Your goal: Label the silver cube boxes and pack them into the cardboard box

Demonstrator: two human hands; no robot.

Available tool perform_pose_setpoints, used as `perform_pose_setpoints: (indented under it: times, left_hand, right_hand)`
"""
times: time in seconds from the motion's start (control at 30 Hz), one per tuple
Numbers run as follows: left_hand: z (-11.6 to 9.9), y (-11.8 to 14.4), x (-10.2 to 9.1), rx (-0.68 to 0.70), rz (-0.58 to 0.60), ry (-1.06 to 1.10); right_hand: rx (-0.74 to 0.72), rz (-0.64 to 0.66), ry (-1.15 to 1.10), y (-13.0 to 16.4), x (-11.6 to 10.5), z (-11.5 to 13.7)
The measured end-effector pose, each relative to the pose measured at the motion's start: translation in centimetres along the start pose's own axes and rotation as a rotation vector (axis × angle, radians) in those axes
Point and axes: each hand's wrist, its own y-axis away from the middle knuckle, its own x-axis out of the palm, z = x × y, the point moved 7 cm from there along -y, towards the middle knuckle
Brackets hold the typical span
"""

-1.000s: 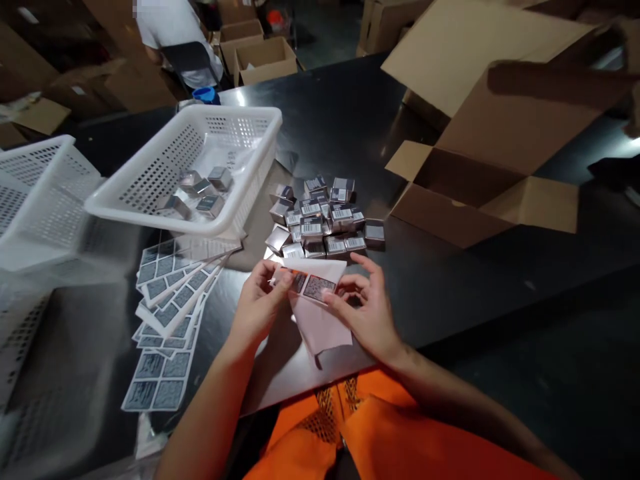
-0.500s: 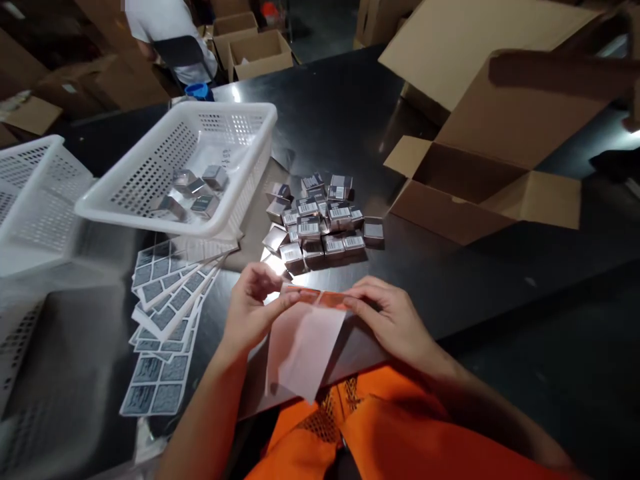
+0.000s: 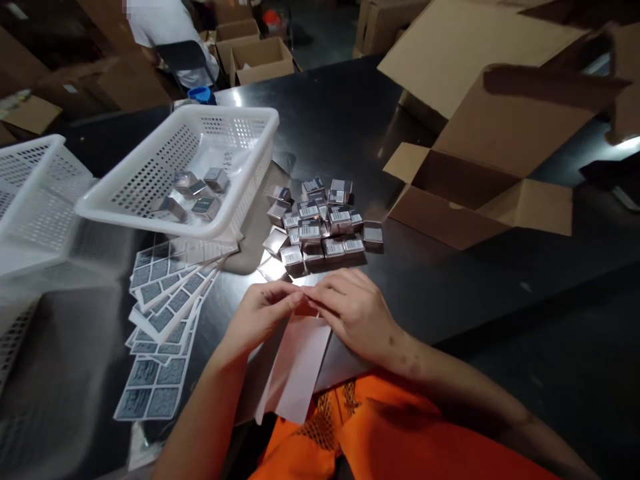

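Pale backing sheet (image 3: 300, 367) over the table edge (image 3: 450, 330) — left hand (image 3: 260, 317) and right hand (image 3: 350, 310) seemingly pinched together on its top.

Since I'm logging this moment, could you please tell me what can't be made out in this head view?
- Sticker sheet: its printed side faces down, and the left hand and right hand cover the top edge, so each grip is hidden.
- Small boxes: barcode labels too small to read.
- White basket at left: cut off by the frame edge and blurred.
- Cardboard box: its inside is in shadow.
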Motion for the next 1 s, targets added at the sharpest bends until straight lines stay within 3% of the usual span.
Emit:
perform_pose_setpoints:
  times: [0.17,0.3,0.37,0.47,0.6,0.67,0.8,0.87,0.93,1.0]
  left_hand:
    - [0.3,-0.4,-0.7,0.015,-0.039,-0.066]
    - [0.8,-0.9,-2.4,0.02,-0.172,-0.107]
    - [0.7,-1.1,-3.2,0.057,-0.238,-0.139]
    - [0.9,-1.4,-3.8,0.076,-0.29,-0.121]
    - [0.9,-1.5,-3.5,0.122,-0.347,-0.1]
    - [0.8,-1.4,-2.8,0.145,-0.332,-0.121]
    - [0.4,-0.8,-1.3,0.167,-0.278,-0.17]
    - [0.3,-0.6,-0.6,0.162,-0.232,-0.142]
    - [0.1,-0.4,-0.2,0.154,-0.197,-0.041]
    - [-0.2,-0.4,-0.1,0.169,-0.173,0.05]
  right_hand:
    - [-0.065,-0.173,0.11,1.5,-0.2,1.3]
    - [-0.195,-0.177,-0.037,1.5,-2.4,1.7]
    - [-0.118,-0.261,-0.084,0.3,-4.5,-0.8]
    - [0.051,-0.347,-0.027,-2.7,-6.4,-6.7]
    - [0.229,-0.068,-0.188,-6.5,-4.1,-13.4]
    - [0.348,-0.038,-0.292,-6.6,-3.6,-14.8]
    - [0.546,-0.156,-0.668,-4.2,-3.3,-13.8]
    - [0.55,-0.244,-0.801,-2.7,-2.9,-11.9]
    - [0.449,-0.356,-0.746,-1.4,-2.7,-9.7]
    - [0.358,-0.366,-0.575,-0.4,-2.0,-7.6]
